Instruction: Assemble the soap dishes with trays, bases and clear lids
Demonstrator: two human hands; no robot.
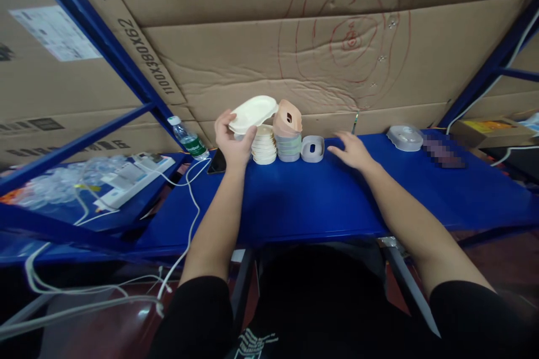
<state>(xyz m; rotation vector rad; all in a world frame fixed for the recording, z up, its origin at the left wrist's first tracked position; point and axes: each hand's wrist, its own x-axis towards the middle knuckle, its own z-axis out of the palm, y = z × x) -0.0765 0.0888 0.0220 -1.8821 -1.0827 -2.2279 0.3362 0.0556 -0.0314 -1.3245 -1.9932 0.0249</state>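
- The left hand has its thumb and fingers part-way closed around the left end of a pale cream tray; the thumb lies at the near edge, and the tray is in its hold.
- The cream tray is raised off the table and tilted, above and partly in front of a cream stack of similar-looking pieces.
- The right hand is spread, thumb out to the left and well apart from the fingers, with nothing seen in its grasp; I cannot tell whether it touches the table.
- Nearest the right thumb is 1 grey piece with a dark oval opening, standing just beside the grey-green stack.
- A peach piece, also with a dark opening, sits on top of the grey-green stack.
- Just behind the right fingers, a thin pen-like stick stands near the cardboard.
- Farther right on the blue table are a clear plastic part and a pixelated item.
- To the left are a green-labelled bottle, a dark flat object partly hidden by the wrist, and a white cable.
- Behind it all, cardboard bears red rings.
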